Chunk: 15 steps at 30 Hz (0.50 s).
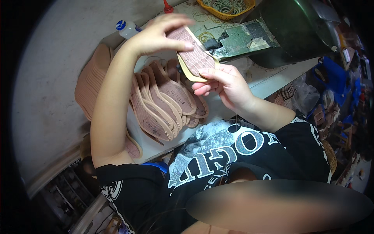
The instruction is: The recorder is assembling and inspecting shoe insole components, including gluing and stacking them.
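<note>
While fingers (211, 73) hold it, the insole (194, 55) slants lengthwise down rightward.

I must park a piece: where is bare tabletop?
A narrow strip between the green machine and the table's front edge, right of the right hand, looks mostly bare. Crowded: middle and left, with overlapping insoles and a tall stack; far side, with a yellow basket.

Pinkish insole (194, 56) I hold, pale criss-cross lines over it and a creamy yellow edge, pinkish-tan insole pile (154, 105) with dark print, my black shirt (298, 150) with white lettering, patchy green machine (239, 41), yellow basket (223, 16), blue-and-white bottle (126, 29), red nozzle (168, 7)
</note>
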### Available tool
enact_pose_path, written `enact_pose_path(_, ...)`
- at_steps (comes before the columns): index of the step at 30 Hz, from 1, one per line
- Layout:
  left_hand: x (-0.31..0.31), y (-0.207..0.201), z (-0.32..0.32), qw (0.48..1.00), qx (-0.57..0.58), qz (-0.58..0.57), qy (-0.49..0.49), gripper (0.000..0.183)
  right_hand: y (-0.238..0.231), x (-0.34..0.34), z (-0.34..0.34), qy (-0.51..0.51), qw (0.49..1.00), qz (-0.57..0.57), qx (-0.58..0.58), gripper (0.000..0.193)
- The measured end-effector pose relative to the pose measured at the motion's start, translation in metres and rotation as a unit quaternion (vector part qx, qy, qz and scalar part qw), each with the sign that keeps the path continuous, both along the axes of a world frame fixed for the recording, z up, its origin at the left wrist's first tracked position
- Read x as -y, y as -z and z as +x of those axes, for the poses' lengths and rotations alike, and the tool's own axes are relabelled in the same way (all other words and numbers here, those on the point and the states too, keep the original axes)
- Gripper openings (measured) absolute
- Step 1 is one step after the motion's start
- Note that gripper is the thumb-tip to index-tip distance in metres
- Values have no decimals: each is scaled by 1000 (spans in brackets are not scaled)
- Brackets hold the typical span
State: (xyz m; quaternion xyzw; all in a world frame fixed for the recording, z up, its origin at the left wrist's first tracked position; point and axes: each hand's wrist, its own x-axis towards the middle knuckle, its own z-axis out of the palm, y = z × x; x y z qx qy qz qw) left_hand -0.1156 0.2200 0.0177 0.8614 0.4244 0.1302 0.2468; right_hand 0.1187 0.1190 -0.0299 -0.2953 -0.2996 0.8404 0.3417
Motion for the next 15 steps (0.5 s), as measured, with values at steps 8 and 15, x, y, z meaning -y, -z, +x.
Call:
enact_pose_path(8, 3, -16, 25, 967, 4, -254, -8, 35, -11, -4, 0, -16, 999, -18, 31, 35)
enact_pose_path(15, 34, -18, 32, 976, -18, -201, -75, 39, -11, -1, 11, -25, 997, -62, 28, 35)
